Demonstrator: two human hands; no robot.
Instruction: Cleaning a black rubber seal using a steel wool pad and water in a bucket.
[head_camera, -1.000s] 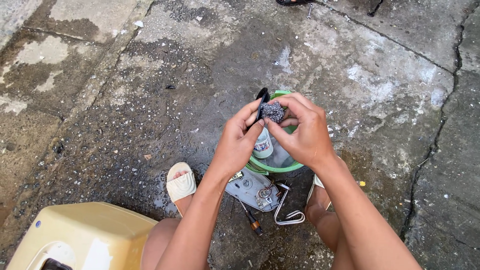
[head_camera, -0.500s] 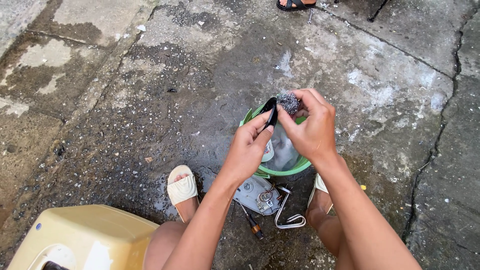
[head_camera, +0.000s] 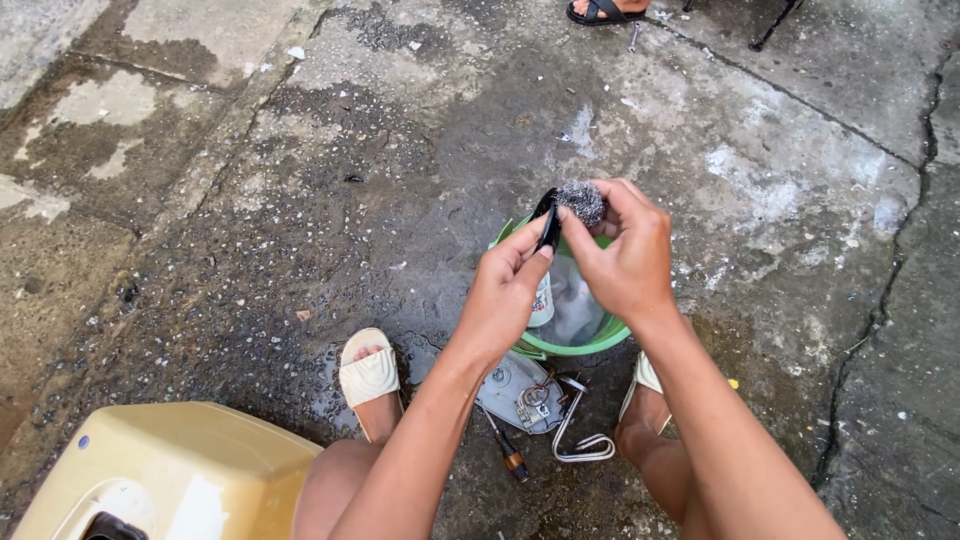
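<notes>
My left hand (head_camera: 507, 296) pinches a small curved black part (head_camera: 546, 222) upright over a green plastic basin (head_camera: 585, 343). Against the top of that part, my right hand (head_camera: 625, 257) presses a grey steel-wool scrubber (head_camera: 581, 203). The basin holds water and a small white bottle (head_camera: 542, 300). Both hands hover just above the basin, between my knees.
On the wet concrete in front of the basin lie a metal plate with wiring (head_camera: 527, 393), a bent metal heating loop (head_camera: 579, 436) and a screwdriver (head_camera: 506, 452). My feet wear pale sandals (head_camera: 369, 381). A yellow plastic casing (head_camera: 165, 474) sits at lower left. Another person's sandalled foot (head_camera: 608, 10) shows at top.
The view shifted slightly. My right hand has moved the scrubber up along the black part, from in front of it to its top end; my left hand keeps holding the part.
</notes>
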